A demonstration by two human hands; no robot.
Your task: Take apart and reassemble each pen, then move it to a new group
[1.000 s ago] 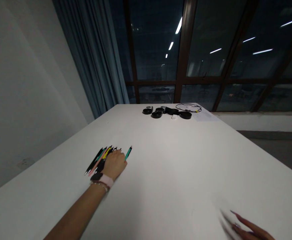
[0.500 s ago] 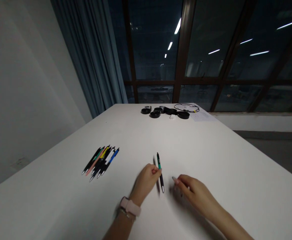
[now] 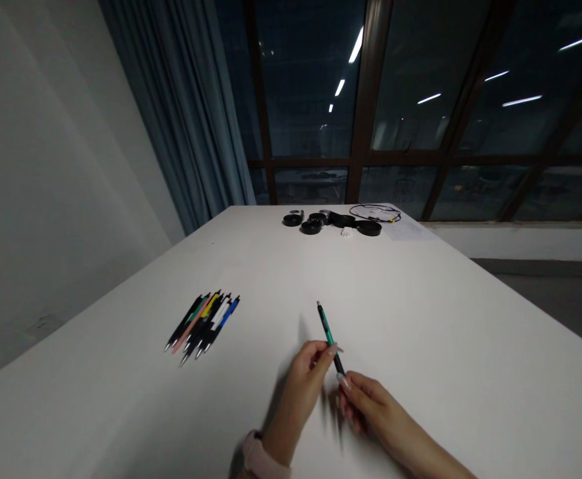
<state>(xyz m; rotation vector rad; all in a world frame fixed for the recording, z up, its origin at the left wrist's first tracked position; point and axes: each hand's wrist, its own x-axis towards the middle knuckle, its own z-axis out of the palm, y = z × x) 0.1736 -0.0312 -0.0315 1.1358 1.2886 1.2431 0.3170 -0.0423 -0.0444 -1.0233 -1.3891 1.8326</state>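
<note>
A slim pen (image 3: 326, 326), black with a green section, slants above the white table between my two hands. Thumb and fingers of my left hand (image 3: 308, 376) pinch it around its middle. At its lower end, my right hand (image 3: 370, 402) has its thumb and fingertips closed on the pen; the tip itself is hidden there. A pinkish watch band (image 3: 265, 459) circles my left wrist. Off to the left lies a bunch of pens (image 3: 205, 326) side by side, in black, green, pink, yellow, white and blue.
Several round black objects (image 3: 311, 227) stand at the far end of the table (image 3: 420, 319), with a small white item (image 3: 347, 232) among them. A coiled black cable (image 3: 375, 213) and a sheet of paper (image 3: 408, 230) lie at the far right. Windows (image 3: 310, 80) rise behind.
The pen has lifted and tilted, its lower end now toward my right hand. My right hand has moved left and taken hold of that end. My left hand has shifted slightly right.
</note>
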